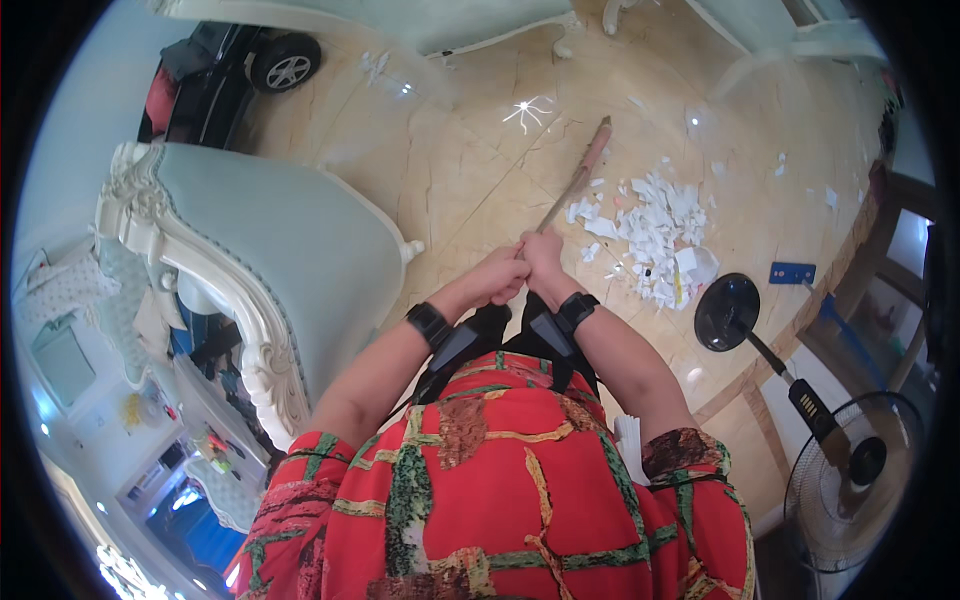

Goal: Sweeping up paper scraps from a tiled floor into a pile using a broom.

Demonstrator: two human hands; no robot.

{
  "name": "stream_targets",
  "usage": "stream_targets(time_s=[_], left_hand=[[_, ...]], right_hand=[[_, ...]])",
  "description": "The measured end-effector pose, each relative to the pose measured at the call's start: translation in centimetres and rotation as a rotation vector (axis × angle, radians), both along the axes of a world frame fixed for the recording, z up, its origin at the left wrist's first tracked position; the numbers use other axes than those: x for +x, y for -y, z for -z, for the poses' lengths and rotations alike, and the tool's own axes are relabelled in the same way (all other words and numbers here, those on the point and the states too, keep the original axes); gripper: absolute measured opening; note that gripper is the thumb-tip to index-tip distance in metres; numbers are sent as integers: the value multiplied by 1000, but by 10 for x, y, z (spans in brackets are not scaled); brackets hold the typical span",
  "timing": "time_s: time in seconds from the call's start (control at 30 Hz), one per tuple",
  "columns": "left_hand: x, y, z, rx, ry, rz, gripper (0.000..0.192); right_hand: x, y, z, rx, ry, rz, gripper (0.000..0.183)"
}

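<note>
My left hand (496,277) and my right hand (543,255) are closed together around the shaft of a long-handled tool (562,201), which looks like a broom. The right hand is slightly farther along the shaft than the left. From my hands the tool slants away, up and to the right, to a narrow pinkish-brown end (598,144) over the tiled floor (465,172). Its bristles, if any, cannot be made out. Right of the shaft lies a heap of torn white paper scraps (660,225), with a clear plastic piece (703,264) at its lower edge.
A carved, pale-green upholstered sofa (285,232) stands close on my left. At right is a pedestal fan (855,457) with a round black base (726,311), near a blue panel (792,273). A black toy car (225,82) is at upper left. More scraps (375,66) lie farther off.
</note>
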State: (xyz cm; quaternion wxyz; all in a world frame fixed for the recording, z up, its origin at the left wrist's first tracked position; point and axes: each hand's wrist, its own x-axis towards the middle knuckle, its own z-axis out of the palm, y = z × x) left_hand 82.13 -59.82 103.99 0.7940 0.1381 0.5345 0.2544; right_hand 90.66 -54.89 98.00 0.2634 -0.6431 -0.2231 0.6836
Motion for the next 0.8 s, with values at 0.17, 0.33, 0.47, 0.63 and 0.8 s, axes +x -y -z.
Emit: stream_targets(time_s=[0.17, 0.33, 0.47, 0.63, 0.8], left_hand=[[10, 20, -29, -72, 16, -57, 26], [14, 9, 4, -131, -273, 12, 7], [21, -22, 27, -112, -297, 169, 16], [47, -63, 36, -25, -147, 326, 5], [59, -80, 34, 9, 61, 197, 9]], right_hand=[[-2, 31, 8, 52, -65, -86, 18], [-4, 22, 32, 35, -188, -253, 14], [9, 2, 62, -84, -227, -161, 10], [53, -36, 60, 93, 25, 23, 10], [75, -63, 53, 41, -23, 129, 17]])
